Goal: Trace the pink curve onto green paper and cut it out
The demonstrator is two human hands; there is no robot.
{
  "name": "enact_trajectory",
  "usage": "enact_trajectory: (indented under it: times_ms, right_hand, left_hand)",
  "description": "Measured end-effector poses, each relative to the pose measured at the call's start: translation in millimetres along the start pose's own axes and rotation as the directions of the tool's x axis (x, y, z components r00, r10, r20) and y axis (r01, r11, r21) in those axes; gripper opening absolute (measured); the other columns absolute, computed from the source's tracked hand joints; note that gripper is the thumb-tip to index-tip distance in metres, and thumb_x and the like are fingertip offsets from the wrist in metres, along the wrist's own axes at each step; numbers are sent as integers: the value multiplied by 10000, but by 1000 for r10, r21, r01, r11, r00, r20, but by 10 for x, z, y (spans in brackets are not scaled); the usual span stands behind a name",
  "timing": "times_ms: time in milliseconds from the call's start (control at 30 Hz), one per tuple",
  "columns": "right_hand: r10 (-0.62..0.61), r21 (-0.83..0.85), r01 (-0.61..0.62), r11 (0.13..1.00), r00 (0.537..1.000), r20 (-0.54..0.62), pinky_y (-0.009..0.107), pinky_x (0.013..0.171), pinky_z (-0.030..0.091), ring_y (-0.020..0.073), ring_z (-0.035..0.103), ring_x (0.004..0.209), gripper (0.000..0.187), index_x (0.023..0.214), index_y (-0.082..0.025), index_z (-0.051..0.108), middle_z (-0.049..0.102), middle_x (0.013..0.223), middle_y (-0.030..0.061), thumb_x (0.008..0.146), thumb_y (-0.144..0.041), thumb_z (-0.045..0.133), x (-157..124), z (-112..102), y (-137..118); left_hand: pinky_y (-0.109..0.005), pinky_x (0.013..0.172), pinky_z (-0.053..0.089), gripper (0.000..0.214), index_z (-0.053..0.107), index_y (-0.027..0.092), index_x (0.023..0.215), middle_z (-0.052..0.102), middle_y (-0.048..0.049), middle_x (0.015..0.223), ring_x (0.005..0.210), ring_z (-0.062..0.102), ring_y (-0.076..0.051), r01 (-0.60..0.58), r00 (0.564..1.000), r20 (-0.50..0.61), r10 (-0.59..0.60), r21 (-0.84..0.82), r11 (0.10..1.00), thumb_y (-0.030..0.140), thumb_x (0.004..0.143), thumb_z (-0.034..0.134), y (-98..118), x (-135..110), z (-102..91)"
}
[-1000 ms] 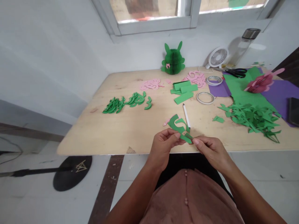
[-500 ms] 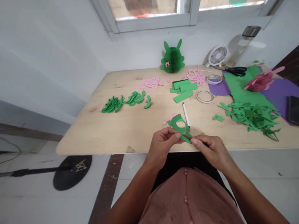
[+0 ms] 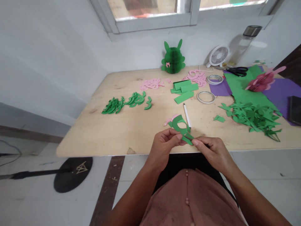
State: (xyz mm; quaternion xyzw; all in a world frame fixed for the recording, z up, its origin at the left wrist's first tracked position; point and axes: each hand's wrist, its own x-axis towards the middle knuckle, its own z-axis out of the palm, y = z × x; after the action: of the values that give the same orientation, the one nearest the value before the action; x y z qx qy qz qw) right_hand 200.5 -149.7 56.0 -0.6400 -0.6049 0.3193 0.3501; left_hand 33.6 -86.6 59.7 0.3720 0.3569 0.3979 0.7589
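My left hand [image 3: 166, 144] pinches a green paper cutout [image 3: 176, 125] with a curved edge and an open middle, just above the table's front edge. My right hand [image 3: 213, 151] is closed around scissors [image 3: 189, 138], whose grey blade lies at the lower end of the paper; their handle is mostly hidden in my fingers. Beneath the cutout, small pink paper pieces [image 3: 167, 121] show on the table. A white pen [image 3: 187, 115] lies just beyond my hands.
Green curved cutouts [image 3: 113, 105] lie in piles at left, pink ones [image 3: 151, 84] behind. Folded green strips [image 3: 185, 91] and tape rolls [image 3: 205, 97] lie mid-table. Green scraps [image 3: 255, 117] heap at right, near black scissors [image 3: 237, 71]. A green paper figure [image 3: 174, 59] and a fan [image 3: 218, 56] stand behind.
Both hands keep nearly the same position on the paper and scissors. The view has shifted very slightly; nothing else visibly differs.
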Motion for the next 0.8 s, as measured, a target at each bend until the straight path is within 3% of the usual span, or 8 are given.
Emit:
enact_trajectory:
  times_ms: [333, 500, 633, 800]
  right_hand:
    - [14, -1, -14, 1000, 1000, 5, 261, 575, 419, 164, 556, 616, 465, 741, -166, 747, 642, 650, 25, 887, -510, 470, 8, -11, -13]
    - [48, 42, -49, 998, 999, 20, 283, 606, 414, 188, 567, 662, 438, 762, -179, 739, 653, 686, 33, 879, -517, 485, 12, -30, -14]
    - [101, 145, -96, 985, 995, -26, 271, 577, 388, 164, 520, 622, 406, 788, -179, 733, 593, 640, 16, 850, -523, 527, 13, -61, -25]
    - [215, 443, -164, 881, 974, -67, 239, 435, 203, 90, 277, 462, 436, 767, -154, 696, 349, 503, -47, 838, -549, 527, 33, -52, -23]
  left_hand:
    - [-274, 709, 548, 197, 659, 128, 699, 694, -17, 696, 640, 645, -120, 18, 1000, -9, -18, -19, 1000, 263, 651, 795, 2, 4, 18]
    - [-279, 702, 544, 220, 652, 129, 705, 688, -18, 694, 632, 641, -125, 27, 999, -31, -27, -19, 999, 280, 640, 799, 13, 8, 25]
    - [-270, 684, 539, 228, 634, 136, 698, 672, -2, 641, 597, 639, -120, 44, 997, -55, -46, -47, 998, 285, 641, 797, 25, 9, 30]
    - [-270, 686, 537, 220, 610, 135, 694, 656, 6, 633, 578, 633, -112, 81, 996, -16, -82, -66, 995, 261, 649, 786, 25, 6, 31]
